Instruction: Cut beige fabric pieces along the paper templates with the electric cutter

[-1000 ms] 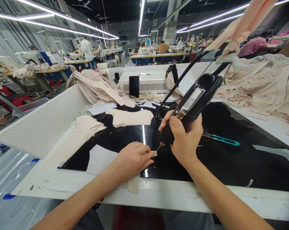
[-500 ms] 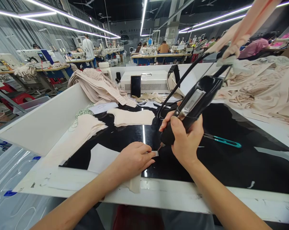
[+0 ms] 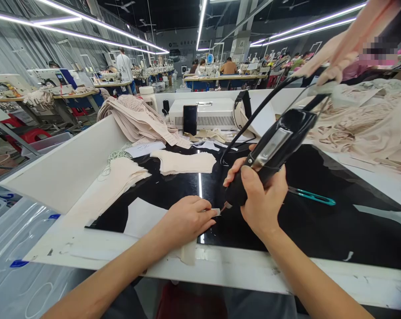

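My right hand [image 3: 265, 199] is wrapped round a black corded hand tool [image 3: 280, 137] with a silver metal lever on its side. The tool leans down to the left, its narrow copper-coloured tip close to the end of a small pale fabric piece [image 3: 216, 212]. With fingers pressed together, my left hand [image 3: 192, 217] holds that piece against the black glossy work surface [image 3: 306, 230]; most of it is hidden under the hand. A white sheet [image 3: 142, 217] lies left of my left hand. Teal thread snips [image 3: 315, 196] rest right of my right hand.
Cream fabric stacks [image 3: 187, 162] and a fabric pile [image 3: 122, 175] lie left. More beige fabric [image 3: 369, 119] heaps at right. Behind stand a white vented box [image 3: 216, 113] and a phone [image 3: 190, 119]. A pinkish form at upper right meets the tool's cord; cloth or hand, I cannot tell.
The view has shifted slightly. The tool's tip sits slightly farther right of the fabric's end. My left hand stays on the fabric.
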Tool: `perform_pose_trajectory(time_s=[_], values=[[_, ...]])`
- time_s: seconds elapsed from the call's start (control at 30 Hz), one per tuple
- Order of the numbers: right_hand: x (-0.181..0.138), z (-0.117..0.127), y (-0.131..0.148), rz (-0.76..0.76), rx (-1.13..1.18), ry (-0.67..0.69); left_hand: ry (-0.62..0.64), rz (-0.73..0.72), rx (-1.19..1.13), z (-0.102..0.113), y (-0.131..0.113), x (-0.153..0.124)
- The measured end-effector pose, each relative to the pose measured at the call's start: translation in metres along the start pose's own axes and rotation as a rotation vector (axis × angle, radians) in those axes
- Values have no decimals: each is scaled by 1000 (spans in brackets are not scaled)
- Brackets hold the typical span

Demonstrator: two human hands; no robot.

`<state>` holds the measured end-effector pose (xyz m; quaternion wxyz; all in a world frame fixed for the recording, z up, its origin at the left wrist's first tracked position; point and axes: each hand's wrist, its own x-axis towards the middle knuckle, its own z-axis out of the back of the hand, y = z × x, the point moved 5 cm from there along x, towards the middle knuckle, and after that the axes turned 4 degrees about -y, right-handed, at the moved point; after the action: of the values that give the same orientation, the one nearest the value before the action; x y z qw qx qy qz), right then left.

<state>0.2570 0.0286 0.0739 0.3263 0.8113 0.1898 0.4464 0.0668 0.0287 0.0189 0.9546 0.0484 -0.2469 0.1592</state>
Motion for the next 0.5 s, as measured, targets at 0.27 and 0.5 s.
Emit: perform_pose_trajectory(time_s=[0.27,0.5], values=[[8,1,-2,-9,1,-54,-15,-1,7,-2,1,0],[8,-1,-6,30,-2,-42,2,5,-5,-1,1,0]])
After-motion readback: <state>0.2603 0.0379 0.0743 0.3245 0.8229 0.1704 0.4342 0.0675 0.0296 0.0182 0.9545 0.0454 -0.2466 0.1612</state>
